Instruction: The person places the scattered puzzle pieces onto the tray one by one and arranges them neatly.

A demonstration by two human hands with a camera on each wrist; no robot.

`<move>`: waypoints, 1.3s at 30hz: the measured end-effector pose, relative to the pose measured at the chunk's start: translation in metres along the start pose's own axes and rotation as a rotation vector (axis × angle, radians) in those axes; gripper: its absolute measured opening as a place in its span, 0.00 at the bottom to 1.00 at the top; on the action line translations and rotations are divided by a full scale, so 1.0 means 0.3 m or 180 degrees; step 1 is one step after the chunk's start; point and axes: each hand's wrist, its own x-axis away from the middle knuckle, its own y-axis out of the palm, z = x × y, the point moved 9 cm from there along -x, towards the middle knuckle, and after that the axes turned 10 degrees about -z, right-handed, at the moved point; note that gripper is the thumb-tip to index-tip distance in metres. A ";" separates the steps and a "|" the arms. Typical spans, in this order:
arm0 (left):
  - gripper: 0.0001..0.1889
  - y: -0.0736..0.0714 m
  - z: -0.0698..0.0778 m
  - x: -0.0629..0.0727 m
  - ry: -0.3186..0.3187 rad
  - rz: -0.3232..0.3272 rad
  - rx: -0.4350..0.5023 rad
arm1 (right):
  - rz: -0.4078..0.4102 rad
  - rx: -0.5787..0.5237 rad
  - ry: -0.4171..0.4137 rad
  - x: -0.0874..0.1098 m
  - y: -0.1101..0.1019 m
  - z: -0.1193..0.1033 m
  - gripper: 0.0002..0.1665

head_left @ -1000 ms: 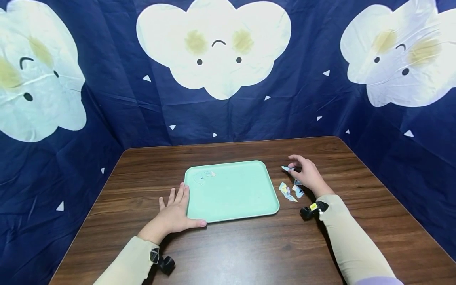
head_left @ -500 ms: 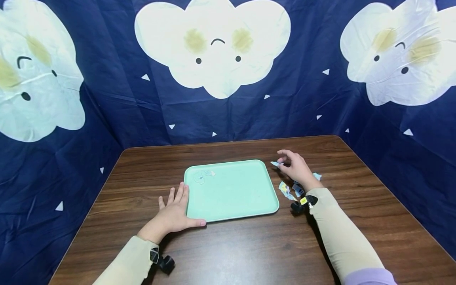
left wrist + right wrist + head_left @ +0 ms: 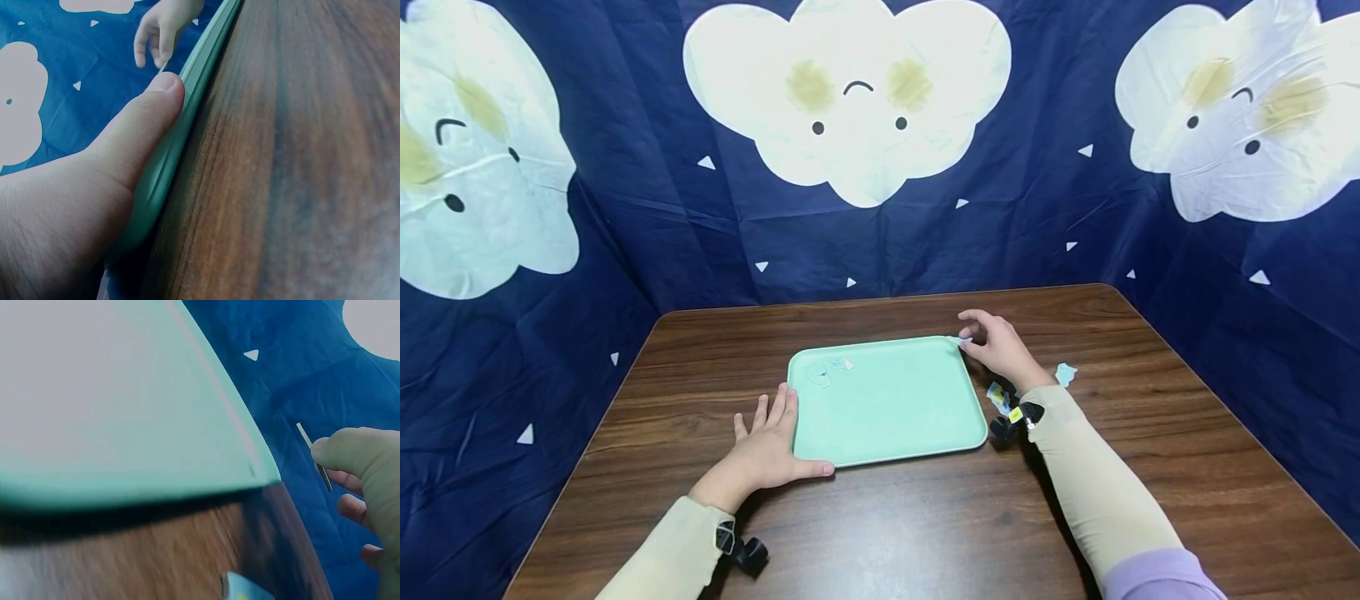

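Observation:
A mint-green tray (image 3: 887, 417) lies on the wooden table. My left hand (image 3: 767, 450) is spread at its near left corner, fingers straight along the left side. In the left wrist view, the thumb (image 3: 137, 125) lies against the tray's rim. Above the tray's far right corner, my right hand (image 3: 1003, 350) pinches a thin, pale blue puzzle piece (image 3: 960, 340). The right wrist view shows that puzzle piece (image 3: 302, 434) nearly edge-on, between thumb and fingers, off the table. Two pale pieces (image 3: 820, 377) lie in the tray's far left part.
Right of the tray lie loose puzzle pieces, among them a yellow-and-blue one (image 3: 997, 398) partly behind the right wrist camera (image 3: 1003, 427) and a pale blue one (image 3: 1066, 374) farther right. A dark blue cloth (image 3: 880, 250) with clouds hangs around the table's far sides.
My right hand has carried the pinched piece leftward, from beside the loose pieces to the tray's far right corner. A pale blue piece behind it has come into view. My left hand stays put.

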 end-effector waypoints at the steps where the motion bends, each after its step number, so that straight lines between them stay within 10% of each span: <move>1: 0.81 0.000 0.001 0.000 0.0000 -0.0003 -0.0002 | -0.0006 -0.0004 -0.0003 -0.003 0.004 -0.004 0.27; 39: 0.80 -0.003 0.005 -0.001 -0.0015 -0.0041 -0.0038 | -0.0309 -0.0052 0.0091 -0.127 0.189 -0.119 0.28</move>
